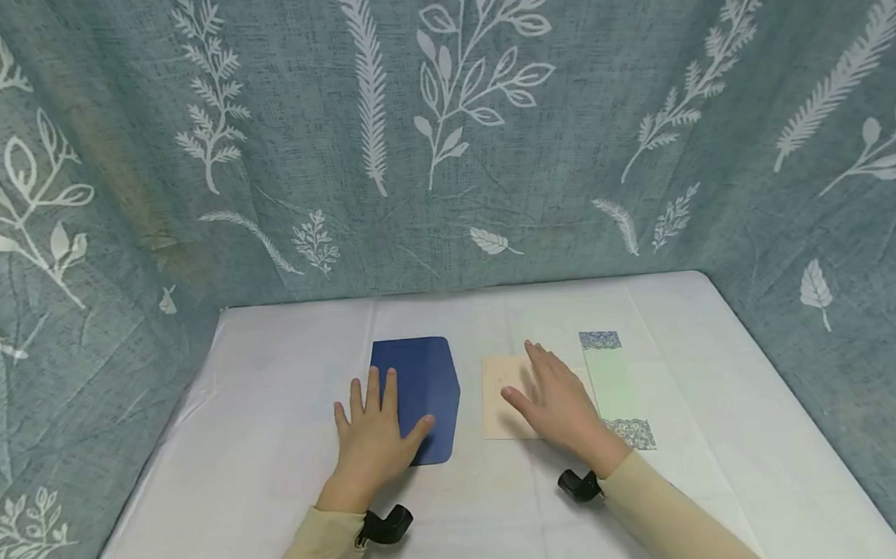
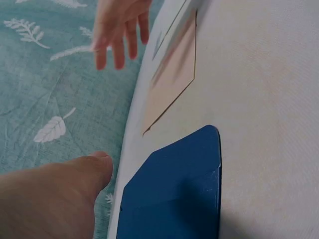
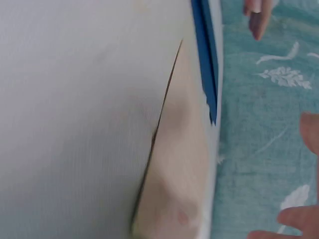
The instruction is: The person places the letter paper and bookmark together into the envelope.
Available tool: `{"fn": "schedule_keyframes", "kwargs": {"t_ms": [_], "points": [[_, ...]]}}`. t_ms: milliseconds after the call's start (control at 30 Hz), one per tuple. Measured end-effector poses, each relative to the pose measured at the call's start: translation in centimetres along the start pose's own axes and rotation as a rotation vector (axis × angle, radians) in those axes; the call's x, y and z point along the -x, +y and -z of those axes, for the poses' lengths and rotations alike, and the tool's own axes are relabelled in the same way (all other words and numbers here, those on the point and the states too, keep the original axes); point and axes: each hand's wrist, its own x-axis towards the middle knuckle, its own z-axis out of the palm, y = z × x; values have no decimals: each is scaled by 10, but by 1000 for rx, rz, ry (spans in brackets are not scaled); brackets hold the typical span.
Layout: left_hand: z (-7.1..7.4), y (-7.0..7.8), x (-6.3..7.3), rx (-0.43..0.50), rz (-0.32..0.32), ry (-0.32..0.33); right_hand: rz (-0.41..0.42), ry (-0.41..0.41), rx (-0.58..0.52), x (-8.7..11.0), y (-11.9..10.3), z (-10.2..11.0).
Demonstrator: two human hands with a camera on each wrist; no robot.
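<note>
A dark blue envelope (image 1: 429, 389) with its flap unfolded to the right lies on the white table. My left hand (image 1: 376, 441) is over its lower left part, fingers spread and straight; the left wrist view shows the thumb (image 2: 102, 167) above the envelope's level. To the right lies a cream card (image 1: 502, 402), flat, its right part hidden beneath my right hand (image 1: 562, 404). That hand hovers with fingers extended and holds nothing; its shadow falls on the card. Beyond it is a pale green paper strip (image 1: 610, 381) with blue patterned ends, partly covered by the hand.
A white cloth (image 1: 272, 387) covers the table. Grey-green curtains (image 1: 285, 153) with white leaf prints hang behind it and along both sides. Each wrist carries a black camera (image 1: 386, 524), below the hand.
</note>
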Motion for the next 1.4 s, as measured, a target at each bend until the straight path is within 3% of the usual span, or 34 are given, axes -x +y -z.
{"fn": "schedule_keyframes", "kwargs": {"t_ms": [167, 333, 433, 633, 833, 1200, 1400], "points": [[-4, 2, -1, 23, 3, -13, -22, 39, -234, -9, -6, -11], [-7, 4, -3, 48, 8, -27, -115, 21, -527, -17, -14, -18], [-10, 4, -4, 59, 20, -48, -148, 9, -617, -22, -17, -23], [-14, 3, -4, 87, 29, -44, -131, -53, -628, -31, -23, -33], [-17, 1, -2, 58, 37, -26, -120, -119, -634, -36, -30, -43], [-24, 6, -7, 4, 36, -11, -73, -196, -564, -42, -43, -48], [-25, 10, -7, 38, 60, -11, -89, -246, -526, -43, -43, -53]]}}
